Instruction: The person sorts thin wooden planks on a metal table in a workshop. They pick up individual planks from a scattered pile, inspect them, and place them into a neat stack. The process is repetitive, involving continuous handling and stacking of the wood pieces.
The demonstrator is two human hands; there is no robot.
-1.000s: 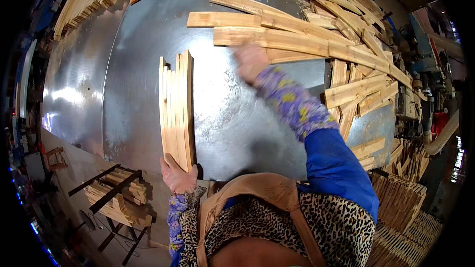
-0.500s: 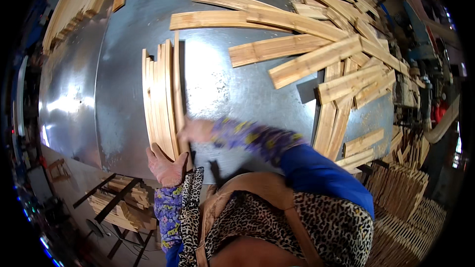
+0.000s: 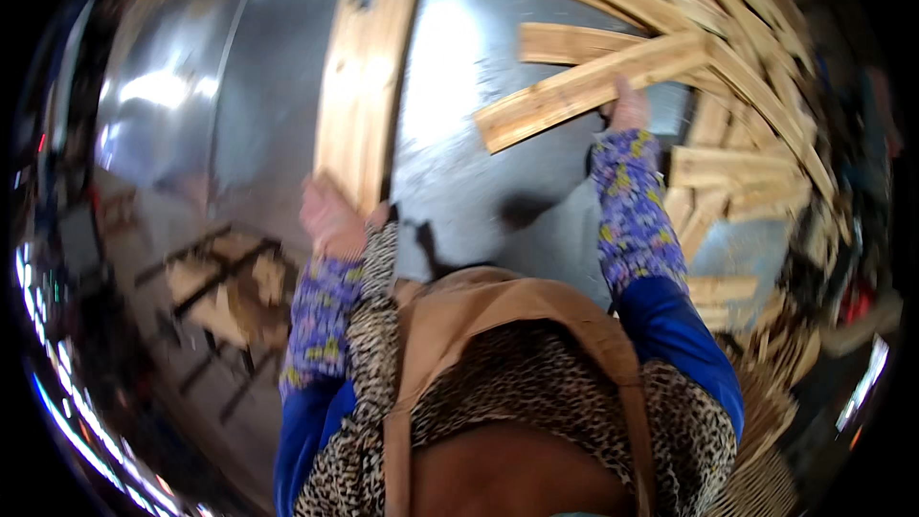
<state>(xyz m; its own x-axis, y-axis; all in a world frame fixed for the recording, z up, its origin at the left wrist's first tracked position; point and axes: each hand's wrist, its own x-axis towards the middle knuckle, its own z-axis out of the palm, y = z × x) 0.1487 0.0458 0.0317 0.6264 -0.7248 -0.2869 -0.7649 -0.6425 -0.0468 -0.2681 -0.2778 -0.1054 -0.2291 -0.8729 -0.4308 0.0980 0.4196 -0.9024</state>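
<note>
My left hand (image 3: 333, 215), in a pale glove, closes round the near end of a row of wooden slats (image 3: 362, 96). The slats lie side by side, pointing away from me, with their far ends uneven. Over to the right, my right hand (image 3: 629, 107) grips the near edge of a wooden board (image 3: 593, 88). That board slants up to the right, its right end over other boards; its left end reaches over the metal tabletop. Most of the right hand's fingers are hidden at the board, and the picture is blurred.
A loose heap of boards (image 3: 756, 29) covers the right side of the metal table (image 3: 278, 67). Another board (image 3: 574, 42) lies just behind the held one. Below the table's left edge stands a dark-framed rack (image 3: 230, 287) with wood pieces on it.
My right hand has left the slats and swung right to take hold of a board in the heap. My left hand stays at the slats' near end. The whole view has shifted.
</note>
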